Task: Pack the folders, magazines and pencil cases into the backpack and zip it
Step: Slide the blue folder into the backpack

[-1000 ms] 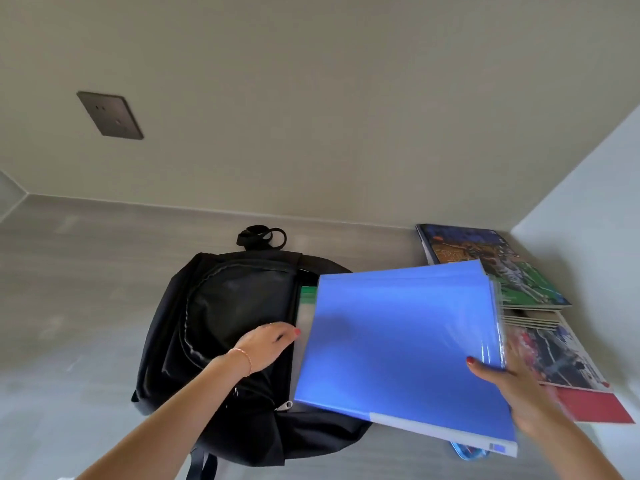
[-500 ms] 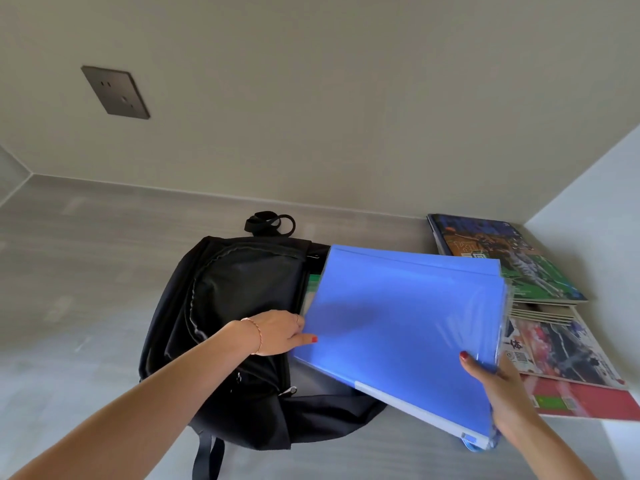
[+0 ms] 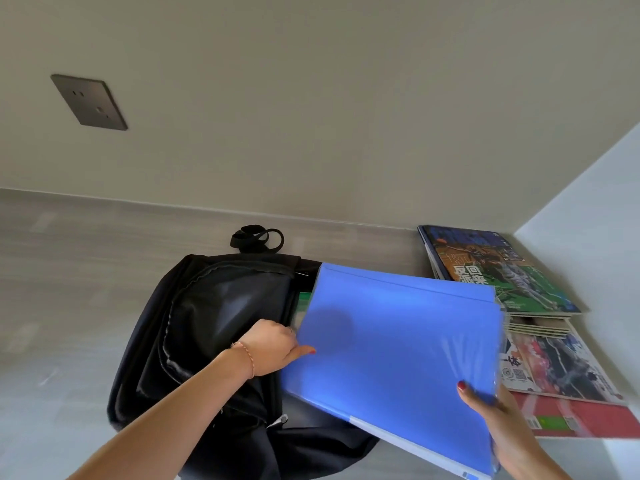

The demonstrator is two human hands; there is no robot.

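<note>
A black backpack [image 3: 221,327] lies on the grey floor with its main opening facing right. My left hand [image 3: 273,346] grips the edge of that opening and holds it up. My right hand [image 3: 509,434] holds a blue folder [image 3: 398,355] by its near right corner. The folder's left edge sits at the mouth of the backpack, over a green item [image 3: 304,299] that shows inside. Magazines [image 3: 498,268] lie stacked on the floor at the right, near the wall corner.
A beige wall runs behind the backpack, with a dark socket plate [image 3: 89,102] at the upper left. A white wall [image 3: 588,209] closes the right side next to the magazines. A red cover [image 3: 581,417] lies at the bottom of the stack.
The blue folder has moved left and farther toward the backpack's opening. My left hand has shifted from the top of the backpack to the edge of the opening.
</note>
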